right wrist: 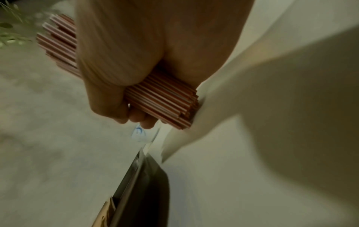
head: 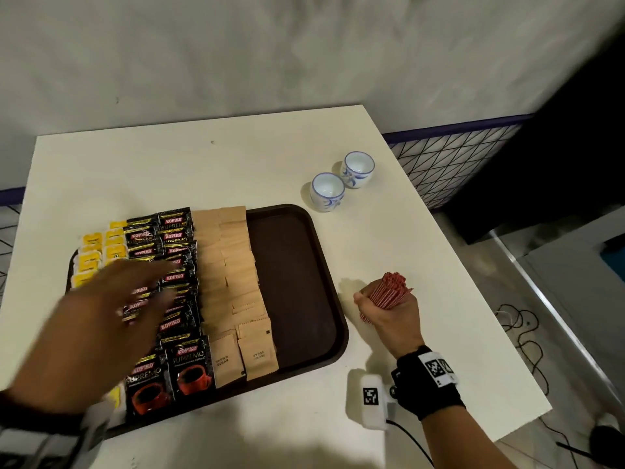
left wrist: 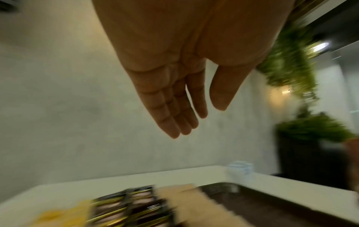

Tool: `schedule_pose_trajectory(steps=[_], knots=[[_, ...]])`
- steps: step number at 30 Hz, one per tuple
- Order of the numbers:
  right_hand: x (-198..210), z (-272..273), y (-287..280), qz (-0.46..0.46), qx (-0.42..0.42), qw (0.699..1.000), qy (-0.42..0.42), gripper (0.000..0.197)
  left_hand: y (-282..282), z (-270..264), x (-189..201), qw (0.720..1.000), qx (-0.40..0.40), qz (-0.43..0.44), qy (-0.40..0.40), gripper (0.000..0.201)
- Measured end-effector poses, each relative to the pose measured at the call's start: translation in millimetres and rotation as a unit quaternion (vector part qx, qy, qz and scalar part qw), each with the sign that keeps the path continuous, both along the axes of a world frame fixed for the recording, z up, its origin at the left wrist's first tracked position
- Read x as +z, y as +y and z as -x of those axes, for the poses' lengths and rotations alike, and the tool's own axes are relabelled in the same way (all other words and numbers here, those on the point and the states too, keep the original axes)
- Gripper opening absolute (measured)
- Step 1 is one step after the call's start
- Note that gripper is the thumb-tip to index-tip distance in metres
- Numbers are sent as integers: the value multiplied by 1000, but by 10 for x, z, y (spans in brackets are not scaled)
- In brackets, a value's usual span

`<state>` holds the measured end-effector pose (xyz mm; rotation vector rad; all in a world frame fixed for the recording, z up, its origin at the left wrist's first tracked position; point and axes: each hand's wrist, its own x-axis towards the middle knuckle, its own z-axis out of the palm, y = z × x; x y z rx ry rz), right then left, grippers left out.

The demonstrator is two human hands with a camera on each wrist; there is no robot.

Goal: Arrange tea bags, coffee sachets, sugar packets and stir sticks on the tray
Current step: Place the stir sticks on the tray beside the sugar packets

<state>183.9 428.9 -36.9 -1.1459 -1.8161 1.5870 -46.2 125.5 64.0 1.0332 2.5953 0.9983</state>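
Your right hand (head: 389, 311) grips a bundle of red stir sticks (head: 389, 291) beside the brown tray (head: 297, 282). Your left hand (head: 111, 306), fingers straight and empty, hovers over the Kopiko coffee sachets (head: 176, 282).

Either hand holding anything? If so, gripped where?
Right hand grips the bundle of red stir sticks around its middle, both ends protruding. Left hand is open, holding nothing.

A white table (head: 236, 157) stands against a pale mottled wall (head: 270, 55). 2 cups (head: 341, 181) sit near its far corner. Right, dark cables (head: 527, 336) trail over grey floor (head: 575, 333); plants (left wrist: 310, 130) blur beyond.
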Motion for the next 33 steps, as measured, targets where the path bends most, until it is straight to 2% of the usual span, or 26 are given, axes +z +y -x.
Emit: schedule_pose_trajectory(steps=[1, 2, 4, 6, 10, 13, 16, 17, 20, 22, 23, 25, 27, 28, 29, 30, 31, 32, 33], knots=[[-18, -17, -7, -1, 8, 1000, 1, 19, 359, -211, 247, 998, -55, -10, 35, 34], [-21, -27, -25, -6, 15, 1000, 0, 20, 614, -375, 335, 992, -109, -27, 57, 35], [-22, -41, -52, -12, 19, 1000, 1, 19, 982, -616, 248, 977, -202, -27, 55, 38], [-30, -39, -79, 6, 22, 1000, 16, 24, 1282, -784, 124, 967, -253, -17, 9, 36], [-46, -66, -109, 61, 71, 995, 34, 22, 1747, -1159, -118, 943, -332, -29, -5, 48], [-25, -103, -73, 25, 110, 994, -4, 26, 1981, -1314, -262, 921, -382, 66, 33, 64], [-42, -76, -81, -39, 109, 991, -65, 45, 2077, -1412, -390, 907, -393, 124, 84, 70], [-56, -70, -83, -59, 104, 990, -78, 40, 2085, -1433, -436, 909, -386, 128, 90, 71], [-76, -75, -26, -41, 118, 987, -96, 7, 2073, -1509, -529, 911, -375, 125, 117, 72], [12, -73, 1, -44, 99, 992, -72, 27, 2072, -1543, -583, 908, -373, 117, 153, 74], [32, -63, 5, -57, 88, 993, -60, 30, 2077, -1557, -601, 907, -372, 113, 165, 74], [311, 13, -80, -35, 88, 995, -8, 26, 2096, -1578, -616, 905, -371, 106, 178, 69], [295, -46, 45, -95, 97, 991, -13, 19, 2121, -1582, -608, 904, -375, 92, 183, 66], [264, -33, -1, -67, 108, 992, 1, 22, 2132, -1583, -597, 905, -377, 79, 183, 63], [245, -27, -19, -66, 48, 997, 12, 27, 2142, -1583, -588, 905, -379, 62, 185, 60], [243, -19, -15, -6, -2, 1000, 15, 31, 2146, -1583, -578, 904, -380, 49, 189, 57], [233, -34, 3, 45, -2, 999, -13, 35, 2152, -1586, -575, 903, -381, 44, 193, 54], [212, -37, 25, 19, 14, 999, -34, 35, 2155, -1590, -574, 903, -379, 46, 197, 52], [139, -42, 48, -60, 25, 998, -27, 33, 2158, -1590, -583, 903, -375, 50, 202, 51]])
